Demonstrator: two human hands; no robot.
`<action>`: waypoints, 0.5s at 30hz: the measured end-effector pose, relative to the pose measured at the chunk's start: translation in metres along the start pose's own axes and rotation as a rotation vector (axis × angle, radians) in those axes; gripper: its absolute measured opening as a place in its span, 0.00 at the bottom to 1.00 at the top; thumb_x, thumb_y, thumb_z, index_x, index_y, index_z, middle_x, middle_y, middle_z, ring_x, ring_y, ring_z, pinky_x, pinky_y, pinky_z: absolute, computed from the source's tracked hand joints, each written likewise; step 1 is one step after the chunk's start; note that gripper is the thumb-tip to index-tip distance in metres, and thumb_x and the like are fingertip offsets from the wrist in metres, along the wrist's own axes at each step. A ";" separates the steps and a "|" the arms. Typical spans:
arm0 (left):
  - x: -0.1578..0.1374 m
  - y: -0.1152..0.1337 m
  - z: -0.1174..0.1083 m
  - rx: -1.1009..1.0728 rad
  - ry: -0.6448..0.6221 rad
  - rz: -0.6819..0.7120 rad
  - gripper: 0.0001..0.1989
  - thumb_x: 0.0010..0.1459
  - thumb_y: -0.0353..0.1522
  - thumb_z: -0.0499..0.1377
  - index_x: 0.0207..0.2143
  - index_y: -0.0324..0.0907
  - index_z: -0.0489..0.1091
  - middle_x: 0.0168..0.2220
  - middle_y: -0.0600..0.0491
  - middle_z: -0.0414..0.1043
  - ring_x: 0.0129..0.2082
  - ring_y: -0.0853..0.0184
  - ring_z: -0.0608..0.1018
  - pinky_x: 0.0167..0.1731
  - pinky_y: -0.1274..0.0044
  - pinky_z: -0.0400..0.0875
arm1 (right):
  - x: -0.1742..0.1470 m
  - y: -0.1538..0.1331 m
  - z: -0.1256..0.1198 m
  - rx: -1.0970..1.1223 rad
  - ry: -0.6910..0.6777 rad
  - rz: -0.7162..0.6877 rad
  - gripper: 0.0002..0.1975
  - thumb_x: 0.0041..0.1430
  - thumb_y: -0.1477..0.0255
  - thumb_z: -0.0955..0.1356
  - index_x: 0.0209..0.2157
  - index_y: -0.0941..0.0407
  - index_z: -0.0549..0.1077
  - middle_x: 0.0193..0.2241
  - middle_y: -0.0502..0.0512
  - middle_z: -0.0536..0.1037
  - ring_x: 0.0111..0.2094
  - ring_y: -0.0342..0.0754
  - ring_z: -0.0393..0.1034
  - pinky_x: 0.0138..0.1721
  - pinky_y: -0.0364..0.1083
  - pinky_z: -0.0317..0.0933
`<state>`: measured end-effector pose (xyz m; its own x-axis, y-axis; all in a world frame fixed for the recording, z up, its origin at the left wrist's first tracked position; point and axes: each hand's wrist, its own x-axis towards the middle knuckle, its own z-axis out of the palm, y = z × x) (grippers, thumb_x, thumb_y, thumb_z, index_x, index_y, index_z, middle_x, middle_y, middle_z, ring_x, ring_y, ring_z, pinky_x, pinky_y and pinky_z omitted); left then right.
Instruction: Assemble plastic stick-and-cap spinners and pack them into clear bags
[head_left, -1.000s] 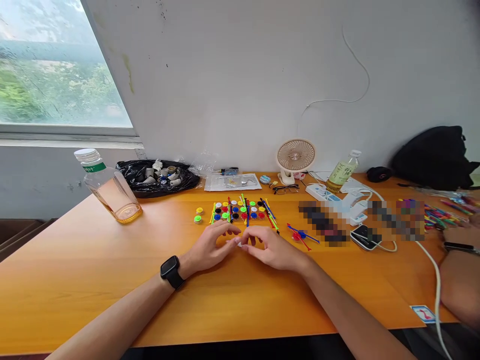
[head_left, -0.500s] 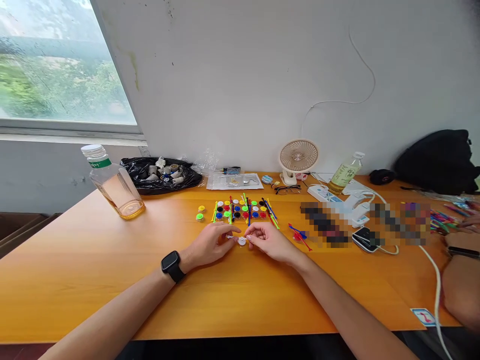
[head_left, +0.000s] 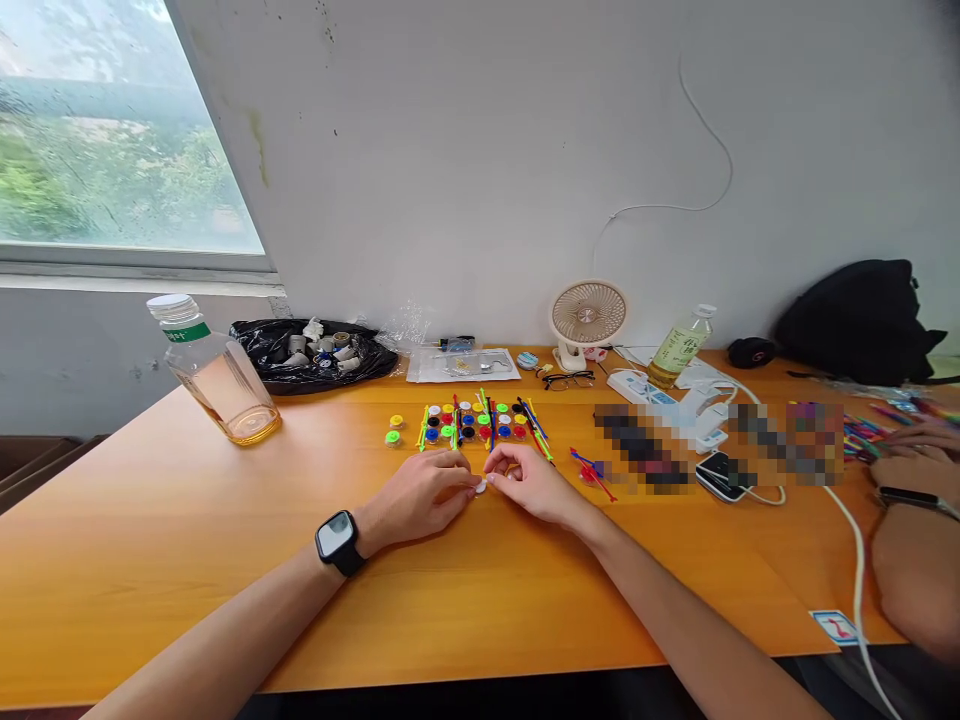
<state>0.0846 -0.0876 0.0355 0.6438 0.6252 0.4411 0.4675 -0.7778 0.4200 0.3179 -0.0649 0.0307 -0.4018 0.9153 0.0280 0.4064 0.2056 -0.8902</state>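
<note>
A small white round plastic piece (head_left: 481,487) is low over the table between my hands. My left hand (head_left: 421,492), with a black watch on the wrist, has its thumb and index finger closed on that piece from the left. From the right, my right hand (head_left: 531,484) comes up to it in a pinch, thumb and index together; whatever it may hold is too small to make out. Just beyond my fingers lie rows of coloured round pieces (head_left: 469,432) with coloured plastic sticks (head_left: 490,420) between them. Yellow and green round pieces (head_left: 393,438) sit left of the rows.
A tilted-looking bottle (head_left: 225,385) stands at left, near a black plastic bag (head_left: 315,375). At the back are a fan (head_left: 589,312), glasses (head_left: 568,380) and a second bottle (head_left: 679,350). Red and blue sticks (head_left: 592,472) lie right; another person's hand (head_left: 915,465) is farther right.
My left fingers have closed in over the white piece, covering more of it. My right hand stays pinched beside it. The whole view has shifted slightly.
</note>
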 end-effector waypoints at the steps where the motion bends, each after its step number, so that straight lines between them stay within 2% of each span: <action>1: 0.000 0.000 0.001 0.013 -0.006 0.004 0.12 0.70 0.31 0.56 0.47 0.47 0.80 0.42 0.47 0.79 0.41 0.62 0.80 0.44 0.72 0.74 | 0.000 0.001 0.000 -0.002 0.002 -0.014 0.06 0.58 0.71 0.71 0.37 0.59 0.76 0.33 0.53 0.77 0.31 0.44 0.69 0.32 0.42 0.61; 6: 0.001 0.001 0.004 0.092 -0.032 0.018 0.10 0.62 0.30 0.60 0.44 0.47 0.78 0.42 0.48 0.79 0.41 0.60 0.79 0.44 0.69 0.74 | -0.001 0.001 0.002 -0.087 -0.030 -0.065 0.07 0.61 0.71 0.70 0.41 0.57 0.74 0.32 0.49 0.75 0.25 0.40 0.61 0.27 0.41 0.55; 8: 0.001 0.001 0.005 0.081 -0.026 0.009 0.10 0.61 0.29 0.61 0.43 0.46 0.78 0.43 0.48 0.79 0.41 0.59 0.79 0.44 0.69 0.74 | -0.004 -0.003 0.001 -0.169 -0.021 -0.070 0.07 0.62 0.71 0.69 0.42 0.56 0.74 0.31 0.48 0.76 0.25 0.41 0.62 0.28 0.41 0.55; 12: 0.001 0.004 0.004 0.005 0.029 -0.027 0.08 0.62 0.32 0.62 0.43 0.45 0.79 0.45 0.47 0.78 0.43 0.59 0.80 0.46 0.68 0.75 | -0.011 -0.017 -0.007 -0.415 0.141 -0.096 0.10 0.64 0.66 0.70 0.45 0.53 0.75 0.37 0.51 0.80 0.26 0.43 0.65 0.30 0.44 0.57; 15: 0.000 0.004 0.000 -0.056 0.061 -0.059 0.10 0.64 0.35 0.62 0.46 0.45 0.78 0.47 0.46 0.78 0.46 0.58 0.80 0.48 0.68 0.75 | -0.017 -0.028 -0.011 -0.497 0.257 -0.126 0.11 0.68 0.61 0.67 0.46 0.52 0.76 0.42 0.55 0.82 0.27 0.45 0.68 0.31 0.45 0.57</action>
<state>0.0867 -0.0909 0.0377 0.5771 0.6741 0.4610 0.4679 -0.7356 0.4899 0.3220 -0.0824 0.0603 -0.2850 0.9153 0.2847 0.7306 0.3997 -0.5536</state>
